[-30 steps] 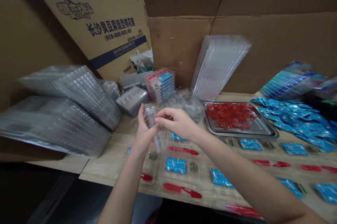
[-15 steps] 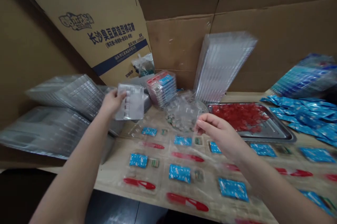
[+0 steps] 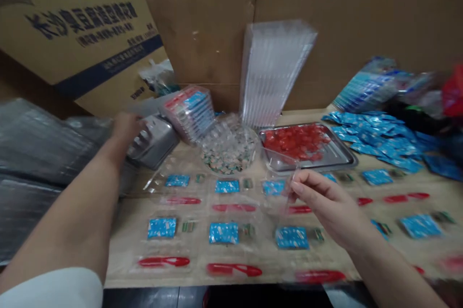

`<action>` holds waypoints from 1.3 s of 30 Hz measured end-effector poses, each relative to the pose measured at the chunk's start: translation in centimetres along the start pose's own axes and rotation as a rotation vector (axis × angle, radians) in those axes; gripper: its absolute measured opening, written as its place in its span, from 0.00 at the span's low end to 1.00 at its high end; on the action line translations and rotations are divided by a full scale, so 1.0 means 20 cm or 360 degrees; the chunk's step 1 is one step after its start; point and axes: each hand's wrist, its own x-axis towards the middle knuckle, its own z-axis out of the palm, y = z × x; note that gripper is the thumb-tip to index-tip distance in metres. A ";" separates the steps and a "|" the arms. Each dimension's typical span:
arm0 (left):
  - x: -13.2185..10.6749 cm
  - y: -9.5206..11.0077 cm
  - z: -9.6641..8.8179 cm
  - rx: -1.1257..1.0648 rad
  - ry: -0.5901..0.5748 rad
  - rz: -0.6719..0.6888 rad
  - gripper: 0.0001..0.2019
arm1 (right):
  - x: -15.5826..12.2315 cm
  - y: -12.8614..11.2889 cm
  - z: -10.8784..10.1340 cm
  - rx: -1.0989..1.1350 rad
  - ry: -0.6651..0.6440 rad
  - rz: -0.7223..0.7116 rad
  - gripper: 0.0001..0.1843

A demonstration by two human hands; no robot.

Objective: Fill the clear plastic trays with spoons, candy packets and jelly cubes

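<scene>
My left hand (image 3: 125, 132) is blurred at the far left, against a stack of grey moulded plastic trays (image 3: 154, 143). I cannot tell whether it grips anything. My right hand (image 3: 325, 202) pinches a small clear plastic blister piece (image 3: 278, 185) in its fingertips, above the rows on the table. Laid out on the wooden table (image 3: 119, 269) are clear blister sheets holding blue packets (image 3: 223, 233) and red knife-shaped plastic pieces (image 3: 233, 269), with small green items between them.
A steel tray (image 3: 342, 153) of red pieces sits behind my right hand, beside a heap of clear pieces with green bits (image 3: 227, 151). Upright clear trays (image 3: 271, 71), packed trays (image 3: 188, 112), and loose blue sachets (image 3: 376, 136) stand against cardboard (image 3: 202, 33).
My left hand has moved left to the grey stack, and the clear tray it held is no longer visible. My right hand now pinches a clear piece. The view has swung, shifting the table contents left.
</scene>
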 end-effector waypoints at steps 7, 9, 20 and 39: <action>-0.23 0.05 -0.01 0.0080 0.0134 0.0305 0.13 | -0.18 0.04 -0.08 -0.0066 0.0237 -0.0123 0.08; -0.32 0.08 -0.01 0.0047 -0.0002 0.0327 0.11 | -0.24 0.04 -0.10 0.0015 0.0265 -0.0155 0.07; -1.85 0.78 0.36 -0.1625 -0.0712 -0.0469 0.28 | -0.53 0.21 -0.04 0.0601 0.0380 0.0045 0.09; -1.90 0.51 0.25 -0.1860 -0.0153 -0.1123 0.17 | -0.45 0.48 0.13 -0.2182 -0.0339 -0.1211 0.19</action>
